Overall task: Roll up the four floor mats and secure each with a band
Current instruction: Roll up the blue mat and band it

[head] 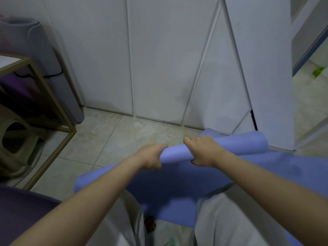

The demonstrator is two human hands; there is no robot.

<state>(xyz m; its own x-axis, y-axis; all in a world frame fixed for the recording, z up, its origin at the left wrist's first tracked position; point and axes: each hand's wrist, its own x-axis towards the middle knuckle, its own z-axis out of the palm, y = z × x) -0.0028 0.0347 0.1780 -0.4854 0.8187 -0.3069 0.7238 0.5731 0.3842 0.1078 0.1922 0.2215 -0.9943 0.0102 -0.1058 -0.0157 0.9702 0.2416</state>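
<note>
A blue-purple floor mat [177,183] lies across the tiled floor and over my legs, its far end wound into a roll [241,143]. My left hand [150,156] grips the left end of that roll. My right hand [202,150] grips the roll near its middle, fingers curled over the top. A grey rolled mat [40,55] stands upright in the left corner with a black band around it. A purple mat [21,208] shows at the lower left. No loose band can be seen.
White panelled cabinet doors [159,59] stand close ahead. A gold metal frame table [51,96] is at the left with a beige stool [16,139] under it. Bare floor tiles [110,137] lie between the table and the mat.
</note>
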